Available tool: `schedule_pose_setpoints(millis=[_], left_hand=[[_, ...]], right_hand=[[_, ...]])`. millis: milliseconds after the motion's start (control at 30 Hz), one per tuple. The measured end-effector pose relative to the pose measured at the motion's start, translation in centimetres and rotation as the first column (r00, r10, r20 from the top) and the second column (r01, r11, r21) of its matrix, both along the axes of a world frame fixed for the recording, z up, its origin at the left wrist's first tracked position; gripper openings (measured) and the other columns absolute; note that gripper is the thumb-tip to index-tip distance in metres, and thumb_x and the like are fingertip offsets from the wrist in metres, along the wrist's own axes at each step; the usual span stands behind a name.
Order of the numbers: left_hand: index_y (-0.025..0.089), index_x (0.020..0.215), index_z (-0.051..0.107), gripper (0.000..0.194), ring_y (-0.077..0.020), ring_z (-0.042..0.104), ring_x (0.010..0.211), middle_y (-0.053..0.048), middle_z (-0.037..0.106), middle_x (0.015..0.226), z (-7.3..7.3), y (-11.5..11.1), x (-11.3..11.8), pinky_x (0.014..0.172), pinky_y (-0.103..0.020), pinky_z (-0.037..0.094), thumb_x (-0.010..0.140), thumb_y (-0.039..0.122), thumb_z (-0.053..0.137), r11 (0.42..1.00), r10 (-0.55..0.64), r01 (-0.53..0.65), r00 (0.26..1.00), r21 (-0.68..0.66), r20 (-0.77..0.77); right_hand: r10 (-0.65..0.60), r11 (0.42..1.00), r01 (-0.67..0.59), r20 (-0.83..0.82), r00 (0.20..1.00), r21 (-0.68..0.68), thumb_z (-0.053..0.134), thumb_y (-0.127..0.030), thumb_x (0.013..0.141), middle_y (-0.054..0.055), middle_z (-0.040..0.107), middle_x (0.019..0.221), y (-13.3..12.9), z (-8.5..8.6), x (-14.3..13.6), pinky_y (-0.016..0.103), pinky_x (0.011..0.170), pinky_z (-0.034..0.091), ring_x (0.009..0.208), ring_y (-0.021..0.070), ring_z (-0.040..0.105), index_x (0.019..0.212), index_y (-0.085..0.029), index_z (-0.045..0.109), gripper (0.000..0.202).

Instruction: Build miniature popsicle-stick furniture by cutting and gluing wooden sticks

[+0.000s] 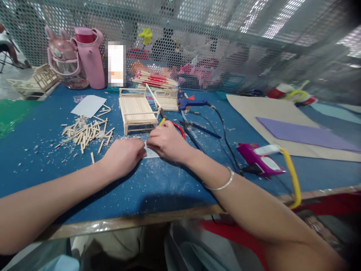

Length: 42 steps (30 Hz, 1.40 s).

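My left hand rests low over the blue table with its fingers curled together at a small white sheet. Just right of it, my right hand is closed too, its fingertips bent down on the sheet's far side. Whatever the fingers pinch is hidden. Directly beyond the hands stands a miniature bed-like frame made of thin wooden sticks. Red-handled pliers or scissors lie partly behind my right hand, beside a blue-handled tool.
Cut stick pieces lie heaped at left near white paper. A blue glue gun trails a cord. Pink bottles stand at the back. At right are a purple device, a yellow cable and a purple sheet.
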<state>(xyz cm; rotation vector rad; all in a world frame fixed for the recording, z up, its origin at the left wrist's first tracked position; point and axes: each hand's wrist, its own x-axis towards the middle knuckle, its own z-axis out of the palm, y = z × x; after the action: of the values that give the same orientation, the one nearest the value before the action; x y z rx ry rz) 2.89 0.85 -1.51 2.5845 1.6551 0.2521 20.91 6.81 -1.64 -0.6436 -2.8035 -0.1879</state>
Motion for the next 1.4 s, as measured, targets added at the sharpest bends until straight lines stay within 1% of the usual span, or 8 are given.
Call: schedule_pose_setpoints(millis=[433,500,600,700,1000,1133,1300,1400], left_hand=[[0.018,0.082,0.063,0.014,-0.0224,0.065,0.083,-0.007,0.071,0.087,-0.3,0.1,0.0,0.068,-0.030,0.046,0.085,0.024,0.051,0.999,0.002,0.000,0.998,-0.032,0.060],[0.017,0.079,0.061,0.012,-0.0207,0.065,0.080,-0.006,0.071,0.085,-0.4,0.2,-0.3,0.066,-0.029,0.045,0.084,0.026,0.054,0.999,0.013,-0.008,0.993,-0.042,0.117],[0.017,0.065,0.050,0.021,-0.0153,0.062,0.067,-0.003,0.069,0.076,-0.4,0.4,-0.6,0.059,-0.025,0.042,0.082,0.028,0.058,0.999,0.052,-0.050,0.959,-0.013,0.278],[0.018,0.056,0.035,0.036,-0.0124,0.059,0.065,-0.002,0.067,0.071,-0.2,0.3,-0.7,0.059,-0.024,0.041,0.081,0.026,0.060,0.996,0.009,-0.050,0.886,0.076,0.464],[0.021,0.057,0.029,0.033,-0.0132,0.065,0.071,-0.002,0.068,0.070,-0.6,0.0,-0.8,0.060,-0.022,0.045,0.081,0.018,0.050,0.994,-0.100,0.095,0.621,0.052,0.777],[0.022,0.058,0.026,0.036,-0.0136,0.062,0.064,0.000,0.062,0.062,-0.2,0.0,-0.9,0.055,-0.023,0.042,0.080,0.026,0.055,0.998,0.009,0.043,0.580,-0.041,0.814],[0.023,0.060,0.024,0.038,-0.0131,0.058,0.060,-0.001,0.062,0.065,-0.2,0.0,-0.8,0.055,-0.025,0.043,0.078,0.029,0.057,0.990,0.102,0.034,0.514,-0.139,0.852],[0.022,0.061,0.026,0.036,-0.0158,0.062,0.073,-0.004,0.067,0.077,-0.3,0.2,-0.9,0.062,-0.027,0.044,0.077,0.025,0.057,0.992,0.077,0.036,0.589,-0.121,0.805]], right_hand=[[-0.104,0.953,0.068,-0.108,0.989,-0.297,0.059,-0.022,0.081,0.001,0.066,0.069,-0.2,0.4,0.4,0.036,0.076,0.026,0.074,0.0157,0.053,0.066,-0.019,0.068,0.017],[-0.167,0.883,0.052,-0.209,0.964,-0.466,0.060,-0.023,0.079,0.001,0.065,0.068,-0.3,0.9,0.6,0.034,0.075,0.031,0.071,0.0145,0.054,0.065,-0.019,0.067,0.016],[-0.389,0.652,-0.039,-0.378,0.840,-0.757,0.058,-0.031,0.078,0.001,0.064,0.068,-0.7,1.1,0.1,0.029,0.064,0.038,0.063,0.0124,0.053,0.071,-0.018,0.066,0.017],[-0.509,0.474,-0.132,-0.393,0.766,-0.871,0.059,-0.037,0.074,-0.001,0.060,0.063,-1.2,0.8,-0.7,0.027,0.057,0.038,0.057,0.0104,0.049,0.072,-0.017,0.065,0.021],[-0.486,0.310,-0.295,-0.417,0.768,-0.904,0.066,-0.032,0.069,-0.003,0.058,0.060,-1.5,1.0,-0.8,0.023,0.057,0.037,0.056,0.0074,0.048,0.064,-0.016,0.064,0.017],[-0.482,0.403,-0.271,-0.454,0.749,-0.874,0.065,-0.031,0.072,-0.002,0.063,0.065,-1.6,0.8,-0.9,0.024,0.061,0.040,0.059,0.0091,0.052,0.071,-0.017,0.067,0.014],[-0.325,0.722,-0.156,-0.529,0.784,-0.674,0.061,-0.026,0.079,0.001,0.068,0.075,-1.8,0.8,-1.0,0.027,0.068,0.041,0.071,0.0124,0.058,0.079,-0.019,0.069,0.011],[-0.196,0.894,-0.040,-0.469,0.861,-0.446,0.055,-0.024,0.085,0.003,0.068,0.078,-1.5,1.2,-0.4,0.029,0.072,0.037,0.075,0.0142,0.056,0.080,-0.018,0.068,0.015]])
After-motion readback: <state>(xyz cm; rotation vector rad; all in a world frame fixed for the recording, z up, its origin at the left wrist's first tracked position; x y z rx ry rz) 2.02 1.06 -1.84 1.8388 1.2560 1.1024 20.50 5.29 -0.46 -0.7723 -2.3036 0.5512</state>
